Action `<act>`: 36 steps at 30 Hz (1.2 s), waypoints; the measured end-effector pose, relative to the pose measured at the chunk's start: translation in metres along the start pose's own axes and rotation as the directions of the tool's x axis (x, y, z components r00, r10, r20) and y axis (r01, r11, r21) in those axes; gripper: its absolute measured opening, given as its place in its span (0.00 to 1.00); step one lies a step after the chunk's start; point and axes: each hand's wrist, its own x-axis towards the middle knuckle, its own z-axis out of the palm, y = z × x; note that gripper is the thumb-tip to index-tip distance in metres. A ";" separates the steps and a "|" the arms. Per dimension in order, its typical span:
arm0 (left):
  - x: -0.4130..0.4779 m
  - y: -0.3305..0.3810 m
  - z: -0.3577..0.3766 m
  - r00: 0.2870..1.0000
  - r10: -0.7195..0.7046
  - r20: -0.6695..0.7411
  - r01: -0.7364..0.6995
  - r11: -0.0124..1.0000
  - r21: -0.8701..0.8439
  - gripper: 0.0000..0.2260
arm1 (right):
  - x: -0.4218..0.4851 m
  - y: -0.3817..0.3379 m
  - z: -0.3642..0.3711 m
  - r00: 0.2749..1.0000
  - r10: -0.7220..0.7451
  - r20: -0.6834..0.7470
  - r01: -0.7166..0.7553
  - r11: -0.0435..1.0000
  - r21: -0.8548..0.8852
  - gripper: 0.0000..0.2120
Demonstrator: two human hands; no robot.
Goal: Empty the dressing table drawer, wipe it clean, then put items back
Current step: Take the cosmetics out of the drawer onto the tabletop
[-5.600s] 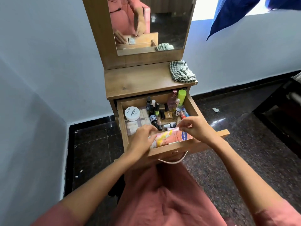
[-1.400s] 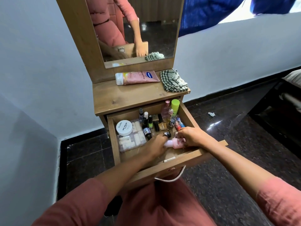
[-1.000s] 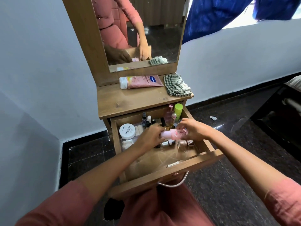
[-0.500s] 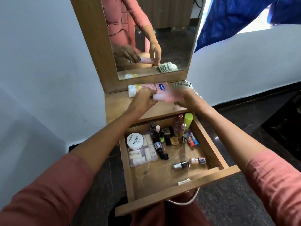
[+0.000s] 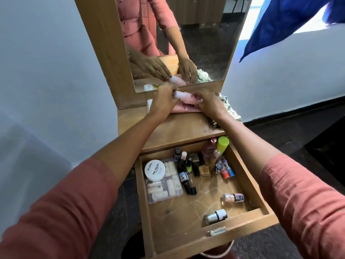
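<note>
Up by the mirror (image 5: 186, 34), both hands, left hand (image 5: 164, 101) and right hand (image 5: 209, 103), grip clamped on pink bottle (image 5: 183, 95), now out of drawer (image 5: 242, 176), over worktop (image 5: 177, 129) beside pink tube (image 5: 183, 107). Emptying barely started.

Bright daylight from upper right, wide-angle edge distortion, slight softness

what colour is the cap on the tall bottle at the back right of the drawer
Bright lime green cap, on a bottle standing in the drawer's back right corner; clearest in the head view.
</note>
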 end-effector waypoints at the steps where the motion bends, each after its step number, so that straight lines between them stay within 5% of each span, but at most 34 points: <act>1: 0.001 -0.002 0.002 1.000 -0.008 -0.006 0.008 1.000 0.003 0.09 | 0.002 0.001 0.002 1.000 0.006 -0.008 -0.006 1.000 0.012 0.17; 7: 0.002 -0.017 0.005 0.999 -0.037 0.003 0.037 0.998 0.048 0.12 | 0.007 0.007 0.006 0.998 0.014 -0.055 -0.008 0.992 0.123 0.19; 36: -0.019 -0.009 0.004 1.000 0.011 -0.022 -0.010 1.000 0.017 0.14 | -0.006 0.012 -0.001 0.999 0.037 -0.030 -0.032 0.989 0.143 0.24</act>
